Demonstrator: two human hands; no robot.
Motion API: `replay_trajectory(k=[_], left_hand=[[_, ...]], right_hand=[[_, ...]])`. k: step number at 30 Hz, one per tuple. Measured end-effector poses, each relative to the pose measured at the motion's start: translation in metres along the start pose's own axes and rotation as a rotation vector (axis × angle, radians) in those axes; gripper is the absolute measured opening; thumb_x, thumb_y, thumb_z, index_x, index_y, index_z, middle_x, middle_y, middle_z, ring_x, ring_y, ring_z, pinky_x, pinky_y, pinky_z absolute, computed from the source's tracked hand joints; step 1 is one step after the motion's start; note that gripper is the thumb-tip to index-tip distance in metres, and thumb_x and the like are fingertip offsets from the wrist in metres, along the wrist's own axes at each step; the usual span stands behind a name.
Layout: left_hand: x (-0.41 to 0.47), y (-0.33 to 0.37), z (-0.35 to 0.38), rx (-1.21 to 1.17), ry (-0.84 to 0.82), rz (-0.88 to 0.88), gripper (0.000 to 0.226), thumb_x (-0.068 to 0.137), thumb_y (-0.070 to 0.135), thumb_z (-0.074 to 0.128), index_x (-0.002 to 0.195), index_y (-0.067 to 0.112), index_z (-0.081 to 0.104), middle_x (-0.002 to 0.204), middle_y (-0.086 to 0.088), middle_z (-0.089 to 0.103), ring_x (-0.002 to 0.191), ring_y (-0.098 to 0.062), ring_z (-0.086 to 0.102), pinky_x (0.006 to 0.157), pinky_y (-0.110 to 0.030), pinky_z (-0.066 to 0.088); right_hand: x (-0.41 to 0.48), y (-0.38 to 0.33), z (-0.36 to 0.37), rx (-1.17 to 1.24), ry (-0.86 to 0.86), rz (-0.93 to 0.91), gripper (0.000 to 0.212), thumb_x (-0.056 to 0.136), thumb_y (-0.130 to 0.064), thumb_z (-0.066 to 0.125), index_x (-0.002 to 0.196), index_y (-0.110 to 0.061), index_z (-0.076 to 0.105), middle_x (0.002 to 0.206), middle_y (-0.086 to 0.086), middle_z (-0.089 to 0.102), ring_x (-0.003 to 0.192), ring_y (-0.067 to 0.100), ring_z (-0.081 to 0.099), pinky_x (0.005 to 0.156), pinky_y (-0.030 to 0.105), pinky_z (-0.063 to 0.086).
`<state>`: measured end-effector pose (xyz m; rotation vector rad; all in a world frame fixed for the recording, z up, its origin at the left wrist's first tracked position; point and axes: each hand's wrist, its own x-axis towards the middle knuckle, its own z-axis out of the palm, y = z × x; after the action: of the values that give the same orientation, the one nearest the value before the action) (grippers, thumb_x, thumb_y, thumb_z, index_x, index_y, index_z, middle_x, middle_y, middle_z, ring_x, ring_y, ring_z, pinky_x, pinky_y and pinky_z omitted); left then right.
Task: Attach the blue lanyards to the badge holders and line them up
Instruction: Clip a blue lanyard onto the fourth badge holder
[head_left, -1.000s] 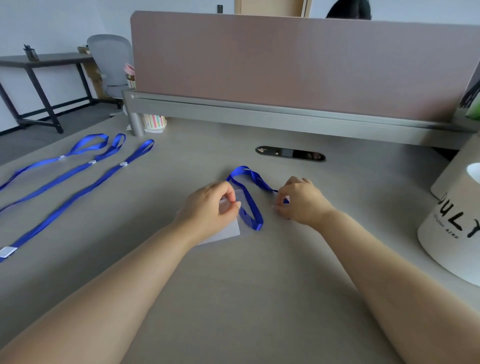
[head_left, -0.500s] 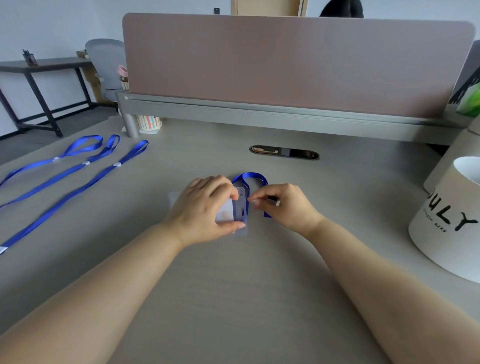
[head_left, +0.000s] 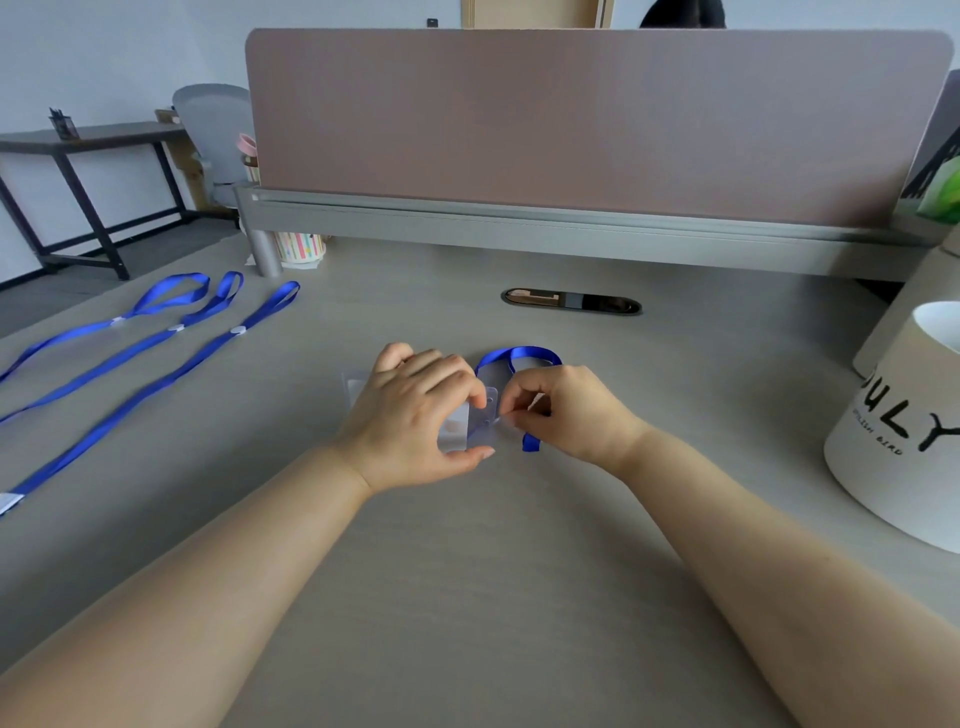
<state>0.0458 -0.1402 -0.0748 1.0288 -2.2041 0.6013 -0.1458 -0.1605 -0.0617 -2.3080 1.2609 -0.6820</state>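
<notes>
While the left hand (head_left: 415, 410) curls its fingers (head_left: 457, 374) and thumb round a clear badge holder (head_left: 480, 422) lying mid-tabletop (head_left: 467, 571), the right hand (head_left: 566, 410) pinches the end of a blue lanyard (head_left: 519, 355) at the holder's punched edge, the strap looping just behind both hands. The tabletop is pale grey with a faint grain. Three more lanyards (head_left: 156, 358) lie stretched side by side at far left, well apart from the hands. A dark oval cable port (head_left: 571, 301) sits beyond; a white lettered tub (head_left: 893, 441) stands at right. A pinkish divider panel (head_left: 571, 119) closes the back edge, with a striped cup (head_left: 298, 247) at its left end. Past it are a grey chair (head_left: 215, 124) and a dark side table (head_left: 93, 135).
</notes>
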Motion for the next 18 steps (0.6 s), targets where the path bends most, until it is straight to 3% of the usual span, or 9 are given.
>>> replay_trajectory(k=[4,7,10,13,16,18], left_hand=[[0.0011,0.0024,-0.0015,0.025,-0.011,0.021,0.038,0.063,0.052,0.062,0.083,0.027,0.042,0.078,0.008,0.059,0.076,-0.012,0.043,0.076,-0.029,0.025],[0.0004,0.0022,-0.0010,0.047,-0.022,0.020,0.038,0.063,0.052,0.062,0.084,0.027,0.042,0.078,0.008,0.058,0.077,-0.013,0.043,0.078,-0.029,0.026],[-0.0002,0.0016,-0.0003,0.043,-0.029,0.013,0.038,0.064,0.052,0.061,0.084,0.026,0.042,0.078,0.008,0.058,0.077,-0.013,0.042,0.079,-0.030,0.027],[0.0001,0.0017,0.0000,0.028,-0.024,0.008,0.038,0.064,0.052,0.060,0.083,0.025,0.042,0.078,0.007,0.057,0.076,-0.013,0.043,0.079,-0.030,0.027],[0.0005,0.0016,0.0005,0.016,-0.036,0.005,0.037,0.065,0.052,0.059,0.084,0.025,0.042,0.078,0.007,0.057,0.076,-0.013,0.043,0.080,-0.029,0.027],[0.0002,0.0012,0.0007,0.008,-0.041,0.004,0.037,0.065,0.052,0.060,0.083,0.025,0.041,0.078,0.007,0.056,0.076,-0.012,0.041,0.080,-0.029,0.027]], right_hand=[[-0.0006,-0.0035,0.0050,-0.005,0.009,-0.059,0.016,0.082,0.001,0.055,0.086,-0.006,0.068,0.081,0.005,0.066,0.054,-0.009,0.053,0.055,0.006,0.040],[-0.0017,-0.0045,0.0063,0.016,0.027,-0.081,0.015,0.081,0.005,0.056,0.083,-0.003,0.069,0.066,0.000,0.064,0.048,0.006,0.051,0.054,0.010,0.040],[-0.0004,-0.0037,0.0058,0.045,0.038,-0.068,0.018,0.080,0.005,0.056,0.088,-0.006,0.067,0.065,-0.014,0.054,0.045,0.001,0.052,0.052,0.007,0.040],[-0.0006,-0.0035,0.0065,0.070,0.061,-0.072,0.025,0.077,0.004,0.057,0.096,-0.010,0.059,0.072,-0.009,0.056,0.050,-0.002,0.054,0.054,0.009,0.042],[-0.0017,-0.0057,0.0070,0.085,0.089,-0.098,0.032,0.075,0.001,0.062,0.094,-0.020,0.047,0.071,-0.002,0.065,0.055,0.005,0.054,0.061,0.018,0.045],[-0.0014,-0.0061,0.0062,0.102,0.100,-0.106,0.036,0.076,-0.001,0.065,0.093,-0.023,0.041,0.073,0.001,0.069,0.054,0.003,0.053,0.062,0.017,0.045]])
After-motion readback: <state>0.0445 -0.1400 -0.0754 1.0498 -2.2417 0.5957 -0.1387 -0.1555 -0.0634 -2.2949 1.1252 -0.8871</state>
